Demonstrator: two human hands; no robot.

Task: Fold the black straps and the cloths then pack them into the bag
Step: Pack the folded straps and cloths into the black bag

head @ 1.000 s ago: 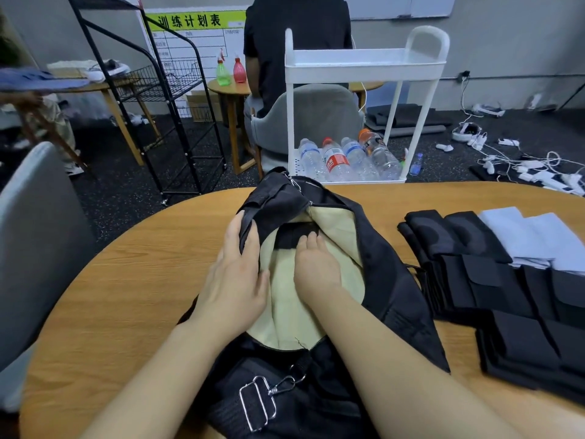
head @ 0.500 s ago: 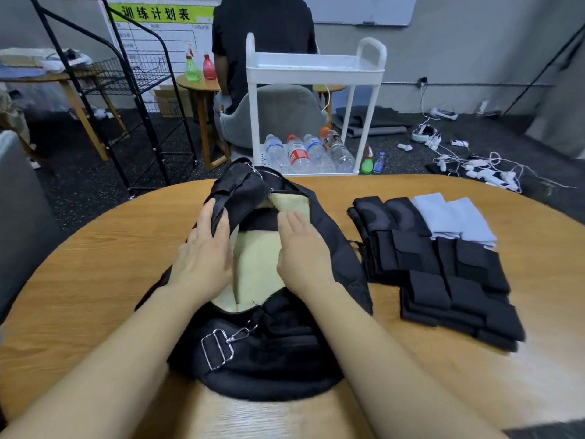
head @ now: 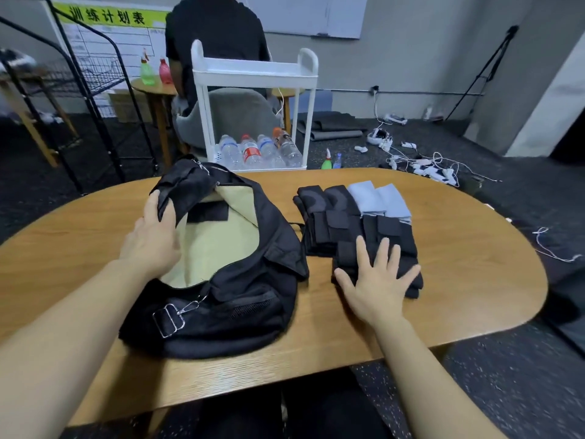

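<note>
A black bag (head: 240, 299) with a cream lining lies open on the wooden table (head: 468, 267). One folded black strap (head: 207, 212) lies inside it at the far end. My left hand (head: 152, 239) grips the bag's left rim and holds the opening apart. To the right of the bag lie several folded black straps (head: 335, 217) in rows, with two folded light blue cloths (head: 380, 201) behind them. My right hand (head: 376, 277) rests flat with spread fingers on the nearest pile of straps.
Beyond the table stand a white cart (head: 253, 74) with water bottles (head: 253, 152), a grey chair with a seated person (head: 215, 36), and a black wire rack (head: 88, 90) at left. Cables (head: 424, 163) litter the floor at right.
My right hand has left the bag's inside and moved right onto the nearest pile of folded straps. My left hand keeps its hold on the bag's rim.
</note>
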